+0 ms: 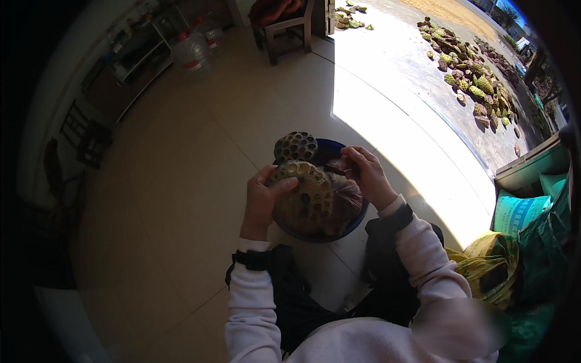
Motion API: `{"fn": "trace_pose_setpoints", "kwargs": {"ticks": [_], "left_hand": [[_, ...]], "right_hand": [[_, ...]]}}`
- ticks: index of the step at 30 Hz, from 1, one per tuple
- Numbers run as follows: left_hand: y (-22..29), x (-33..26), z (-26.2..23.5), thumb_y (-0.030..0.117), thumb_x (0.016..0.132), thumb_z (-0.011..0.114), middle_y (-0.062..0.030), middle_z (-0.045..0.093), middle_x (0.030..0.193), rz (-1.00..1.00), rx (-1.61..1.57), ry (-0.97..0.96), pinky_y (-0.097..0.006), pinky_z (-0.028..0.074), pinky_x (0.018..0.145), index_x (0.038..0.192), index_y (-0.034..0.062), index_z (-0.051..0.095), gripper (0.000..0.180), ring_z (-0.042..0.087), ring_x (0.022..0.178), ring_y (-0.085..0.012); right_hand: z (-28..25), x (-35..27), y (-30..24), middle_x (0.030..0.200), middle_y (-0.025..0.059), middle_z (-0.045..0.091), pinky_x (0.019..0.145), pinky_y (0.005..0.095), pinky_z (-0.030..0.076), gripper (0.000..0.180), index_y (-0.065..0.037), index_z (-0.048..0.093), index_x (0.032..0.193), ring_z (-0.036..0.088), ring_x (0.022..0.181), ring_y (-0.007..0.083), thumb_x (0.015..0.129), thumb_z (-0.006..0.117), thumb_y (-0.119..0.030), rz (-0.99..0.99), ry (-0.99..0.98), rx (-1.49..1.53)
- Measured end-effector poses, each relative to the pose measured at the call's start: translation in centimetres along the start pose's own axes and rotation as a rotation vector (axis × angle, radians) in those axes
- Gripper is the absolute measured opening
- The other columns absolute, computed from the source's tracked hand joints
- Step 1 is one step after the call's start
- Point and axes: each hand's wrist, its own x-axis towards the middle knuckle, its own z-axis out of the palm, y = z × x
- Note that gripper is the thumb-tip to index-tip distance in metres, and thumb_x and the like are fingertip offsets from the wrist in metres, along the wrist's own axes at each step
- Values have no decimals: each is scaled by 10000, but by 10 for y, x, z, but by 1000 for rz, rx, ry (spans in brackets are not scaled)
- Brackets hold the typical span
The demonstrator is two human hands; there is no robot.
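A dried lotus seed pod point(313, 189), its face full of round holes, is gripped at its left side by my left hand point(261, 202), thumb over the face. My right hand point(370, 174) is closed in a pinch just right of that pod; whatever sits between the fingertips is too small and dark to make out. Beneath both hands is a dark blue basin point(327, 143) holding more pods. A reddish-brown pod point(347, 203) lies under my right hand, and another holed pod point(295, 147) rests at the far left of the rim. The basin's bottom is hidden.
Stuffed green sacks point(523, 209) and a yellow bag point(493, 260) stand to my right. Outside the sunlit doorway lies a heap of lotus pods point(478, 85). A wooden chair point(283, 30), large clear jugs point(190, 57) and a shelf point(142, 66) stand at the far side.
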Motion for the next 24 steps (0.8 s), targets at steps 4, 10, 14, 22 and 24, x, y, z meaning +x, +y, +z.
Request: {"fn": "trace_pose_setpoints", "kwargs": {"ticks": [4, 10, 14, 22, 24], "left_hand": [[-5, 3, -1, 50, 790, 770, -85, 693, 954, 30, -85, 87, -316, 576, 749, 1025, 3, 633, 276, 677, 816, -168], [-14, 4, 0, 83, 806, 777, -80, 678, 993, 57, -212, 180, -323, 567, 794, 1021, 15, 617, 277, 664, 881, -170], [-24, 7, 3, 95, 806, 783, -93, 643, 1073, 46, -226, 168, -332, 546, 845, 1139, 13, 544, 418, 640, 951, -181], [-25, 7, 7, 177, 777, 821, -109, 589, 1167, 140, 83, 86, -343, 492, 924, 1245, 18, 477, 602, 587, 1062, -197], [-20, 5, 10, 184, 778, 818, -107, 597, 1144, 101, 206, -21, -321, 490, 925, 1271, 20, 470, 624, 589, 1048, -184]], "right_hand": [[4, 8, 7, 1100, 50, 610, 783, 274, 472, 321, -48, 575, 1213, 569, 936, 126, 1007, 529, -289, -56, 40, 127], [17, -7, 5, 1136, 49, 614, 781, 271, 471, 388, -45, 574, 1231, 574, 930, 121, 1015, 507, -361, -23, 7, -13], [29, -19, 6, 1018, 8, 632, 748, 233, 475, 399, -32, 598, 1184, 572, 869, 84, 1008, 516, -380, 7, -126, -218], [31, -24, -16, 891, 32, 673, 752, 264, 516, 339, 11, 679, 1022, 612, 814, 89, 937, 647, -316, -137, -109, -437], [31, -25, -20, 879, 37, 677, 752, 267, 517, 343, 16, 695, 986, 614, 811, 93, 923, 663, -320, -181, -168, -597]]}}
